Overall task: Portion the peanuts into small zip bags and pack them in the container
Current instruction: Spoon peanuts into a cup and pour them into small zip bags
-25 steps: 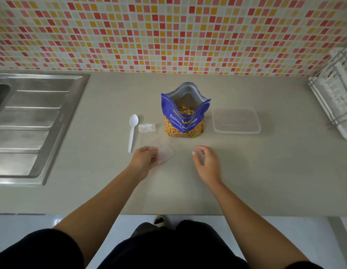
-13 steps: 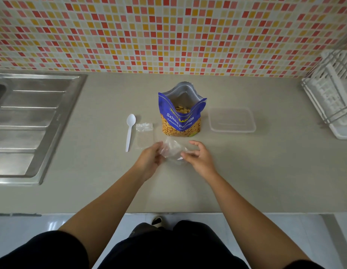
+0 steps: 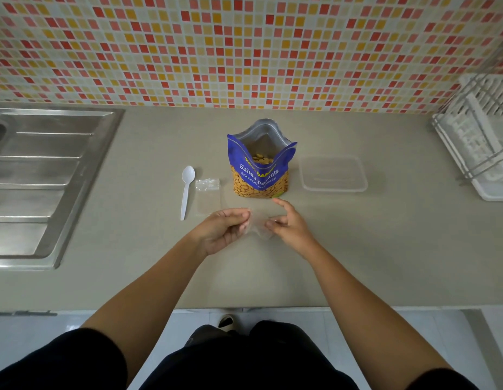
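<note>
Two grips, left grip (image 3: 225, 230) and right grip (image 3: 291, 226), both pinching clear zip bag (image 3: 258, 230), outline barely visible

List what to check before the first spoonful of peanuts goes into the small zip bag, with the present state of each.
1. Grip on the small zip bag: ok, the left hand and the right hand each pinch one side of it.
2. Mouth of that bag pulled open: cannot tell, the clear film hides it.
3. State of the peanut bag: ok, upright, top open, peanuts showing inside.
4. Reach to the spoon: ok, it lies untouched to the left of the spare zip bags.
5. A hand free for the spoon: not ok, both hold the bag.
6. Lid of the container: cannot tell whether it is on.
</note>
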`<state>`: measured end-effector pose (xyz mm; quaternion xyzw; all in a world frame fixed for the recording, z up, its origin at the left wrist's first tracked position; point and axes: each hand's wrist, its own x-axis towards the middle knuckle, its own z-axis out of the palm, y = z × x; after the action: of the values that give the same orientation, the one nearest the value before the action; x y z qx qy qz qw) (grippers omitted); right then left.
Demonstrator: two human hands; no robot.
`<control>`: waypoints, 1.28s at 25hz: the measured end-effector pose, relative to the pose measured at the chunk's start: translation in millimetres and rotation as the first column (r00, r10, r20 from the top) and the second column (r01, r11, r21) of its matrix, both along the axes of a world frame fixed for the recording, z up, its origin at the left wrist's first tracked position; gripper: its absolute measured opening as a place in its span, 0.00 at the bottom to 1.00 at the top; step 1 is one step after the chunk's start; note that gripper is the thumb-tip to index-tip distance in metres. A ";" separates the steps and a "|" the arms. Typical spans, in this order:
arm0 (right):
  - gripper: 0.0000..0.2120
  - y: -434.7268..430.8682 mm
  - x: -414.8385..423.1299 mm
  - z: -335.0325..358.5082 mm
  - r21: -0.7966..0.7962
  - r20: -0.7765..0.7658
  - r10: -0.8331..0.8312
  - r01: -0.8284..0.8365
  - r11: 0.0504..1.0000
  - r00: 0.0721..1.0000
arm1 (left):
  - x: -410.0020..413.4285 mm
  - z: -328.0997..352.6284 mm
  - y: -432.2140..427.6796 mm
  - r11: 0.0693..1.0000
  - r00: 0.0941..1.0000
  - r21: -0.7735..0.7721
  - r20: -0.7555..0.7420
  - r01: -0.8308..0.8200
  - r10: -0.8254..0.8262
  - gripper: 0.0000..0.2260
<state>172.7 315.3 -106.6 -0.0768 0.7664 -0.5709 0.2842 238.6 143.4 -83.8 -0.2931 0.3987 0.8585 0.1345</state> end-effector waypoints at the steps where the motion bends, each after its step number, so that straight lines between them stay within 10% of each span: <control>1: 0.30 -0.2 -0.4 0.2 -0.023 0.017 -0.026 0.026 0.999 1.000 | -0.5 0.1 1.2 0.998 1.000 0.056 0.008 -0.027 0.027 0.09; 4: 0.30 3.9 -5.2 0.8 -0.067 0.096 -0.129 0.136 0.988 0.987 | -3.4 2.9 0.5 0.999 0.999 0.003 -0.011 -0.048 0.048 0.08; 10: 0.26 11.7 -9.9 4.3 -0.246 0.300 -0.194 0.273 0.930 0.934 | -11.3 2.4 -11.9 0.762 0.995 -0.647 -0.068 0.011 -0.072 0.06; 17: 0.26 9.0 -16.8 13.1 -0.312 0.393 -0.257 0.391 0.866 0.883 | -19.6 2.0 -12.8 0.616 0.978 -0.786 -0.161 -0.046 -0.131 0.06; 26: 0.19 7.9 -18.1 14.9 -0.272 0.311 -0.279 0.367 0.890 0.908 | -17.5 3.8 -14.6 0.727 0.989 -0.686 -0.125 -0.032 -0.074 0.06; 30: 0.13 13.6 -17.1 3.5 -0.003 -0.182 -0.403 0.409 0.912 0.897 | -17.2 2.9 -18.6 0.723 0.993 -0.690 -0.098 -0.020 -0.066 0.05; 32: 0.13 19.7 -9.6 0.2 0.157 -0.568 -0.114 0.243 0.957 0.815 | -15.8 0.1 -21.1 0.702 0.994 -0.712 -0.075 -0.001 -0.074 0.06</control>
<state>163.2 335.0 -106.4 -0.1335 0.8784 -0.4589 0.0020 222.8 122.3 -83.7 -0.2719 0.7107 0.6488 0.0084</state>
